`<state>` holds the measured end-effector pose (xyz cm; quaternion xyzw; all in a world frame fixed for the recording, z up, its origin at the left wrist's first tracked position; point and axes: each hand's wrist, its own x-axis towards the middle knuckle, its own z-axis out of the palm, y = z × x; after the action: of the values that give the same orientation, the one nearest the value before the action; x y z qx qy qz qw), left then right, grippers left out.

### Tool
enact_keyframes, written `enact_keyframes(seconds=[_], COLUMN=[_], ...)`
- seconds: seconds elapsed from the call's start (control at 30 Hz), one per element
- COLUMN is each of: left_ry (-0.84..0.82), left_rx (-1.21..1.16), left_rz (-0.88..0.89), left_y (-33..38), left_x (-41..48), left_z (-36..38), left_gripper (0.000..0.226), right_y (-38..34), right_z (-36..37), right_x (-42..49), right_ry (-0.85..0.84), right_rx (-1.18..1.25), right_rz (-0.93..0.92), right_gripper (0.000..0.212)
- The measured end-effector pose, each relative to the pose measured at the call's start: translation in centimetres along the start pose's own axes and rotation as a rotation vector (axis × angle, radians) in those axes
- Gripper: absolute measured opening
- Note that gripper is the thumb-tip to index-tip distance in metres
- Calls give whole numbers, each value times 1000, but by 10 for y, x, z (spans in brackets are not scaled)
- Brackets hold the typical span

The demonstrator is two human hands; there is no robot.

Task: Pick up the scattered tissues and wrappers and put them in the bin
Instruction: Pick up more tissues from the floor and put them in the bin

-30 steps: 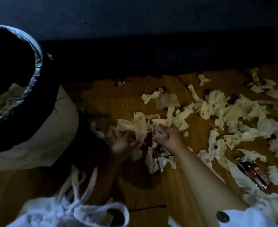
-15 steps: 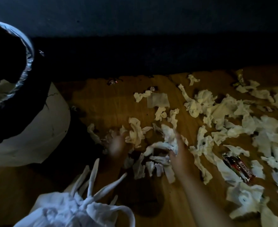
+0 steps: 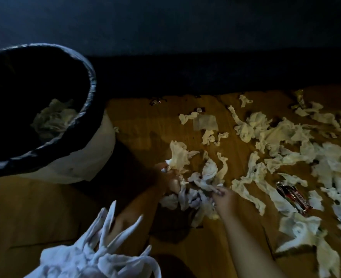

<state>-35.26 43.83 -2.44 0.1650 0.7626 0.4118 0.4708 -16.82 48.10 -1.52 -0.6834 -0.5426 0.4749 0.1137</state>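
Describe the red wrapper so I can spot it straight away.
From the black-lined bin at left, cross the wooden floor past the right hand into the scattered tissues. There lies a long red wrapper with pale markings: the only red, glossy piece among them.

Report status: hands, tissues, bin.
Left hand grips a tissue wad; right hand pinches tissues on the floor. Bin at left, some tissues inside. Wrapper and many tissues lie right.
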Motion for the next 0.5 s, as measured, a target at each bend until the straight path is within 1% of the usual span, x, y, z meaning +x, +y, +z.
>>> enact_keyframes(seconds=[0.03, 0.07, 0.13, 0.27, 0.37, 0.47, 0.5], left_ry=[-13, 2, 19, -12, -45, -39, -16], left_rx=[-42, -67, -152, -224, -209, -227, -226], left_rz=[5, 7, 6, 29, 89, 161, 180], left_y=[7, 17, 38, 73, 98, 122, 131], left_x=[-11, -23, -53, -106, -144, -174, -182], left_z=[-3, -8, -22, -58, -87, -122, -135], left_gripper=[16, 17, 27, 23, 26, 16, 21], right_y=[-10, -21, -44, -83, -118, -161, -177], right_z=[-5, -10, -20, -30, -30, -25, -22], right_x=[-7, -14, -31, -61, -87, -115, -124], right_ry=[-4, -12, -25, -57, -114, -184, -212], right_rx=[77, 142, 233, 336, 465, 593, 614], right_rz=[36, 55, 39, 14, 50, 4, -22], right_gripper=[25, 26, 31, 34, 41, 42, 43])
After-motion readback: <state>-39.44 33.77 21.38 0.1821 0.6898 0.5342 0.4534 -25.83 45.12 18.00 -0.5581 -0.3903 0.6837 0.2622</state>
